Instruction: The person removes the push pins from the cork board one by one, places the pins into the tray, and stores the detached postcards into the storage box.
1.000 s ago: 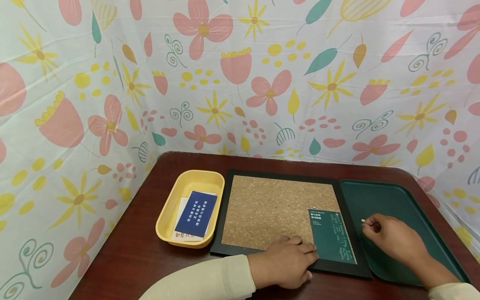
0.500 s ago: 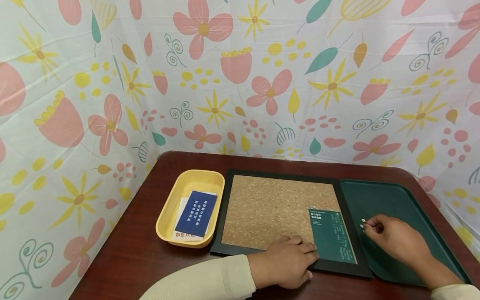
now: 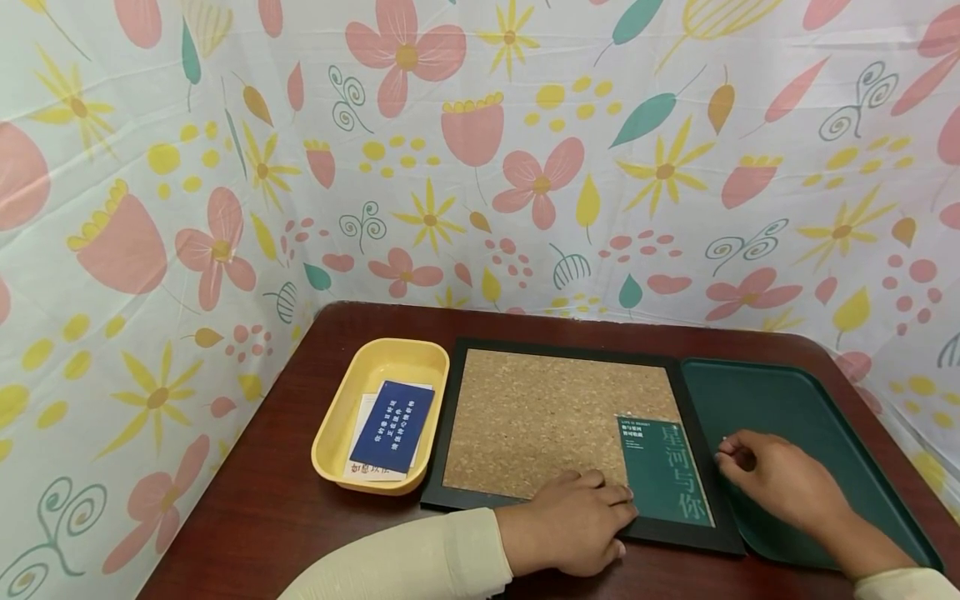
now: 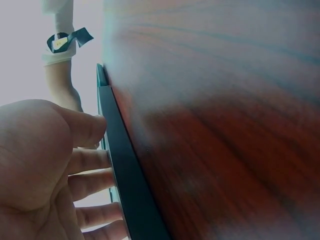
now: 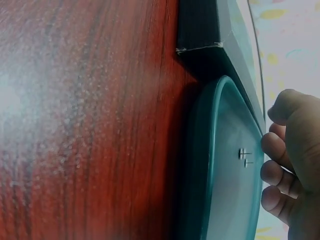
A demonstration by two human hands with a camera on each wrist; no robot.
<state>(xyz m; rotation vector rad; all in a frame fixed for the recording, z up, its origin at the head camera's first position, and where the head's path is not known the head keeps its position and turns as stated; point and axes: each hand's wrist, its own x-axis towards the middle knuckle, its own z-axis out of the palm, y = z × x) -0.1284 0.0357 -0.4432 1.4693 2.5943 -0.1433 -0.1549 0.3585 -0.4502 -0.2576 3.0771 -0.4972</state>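
Note:
My left hand [image 3: 573,523] rests with its fingers spread on the lower edge of a black-framed cork board [image 3: 555,417], fingertips by a green printed card [image 3: 663,471]. The card lies at the board's lower right corner. In the left wrist view, fingers [image 4: 92,182] lie against the frame's dark edge [image 4: 127,170]. To the board's right, my right hand [image 3: 783,479] pinches a tiny pale thumbtack [image 3: 724,438], mostly hidden by thumb and forefinger. Beneath that hand, in the right wrist view, a few thumbtacks [image 5: 244,154] lie on the green tray [image 5: 216,125].
Left of the board stands a yellow plastic basin [image 3: 327,454] holding a dark blue card [image 3: 393,427] over white cards [image 3: 363,472]. Everything sits on a reddish-brown table [image 3: 255,517]. Behind it hangs a floral cloth [image 3: 480,208].
The right hand's thumb and forefinger have shifted slightly left towards the board's frame, and less of the pale thumbtacks shows at their tips. The left hand and the cards have stayed put.

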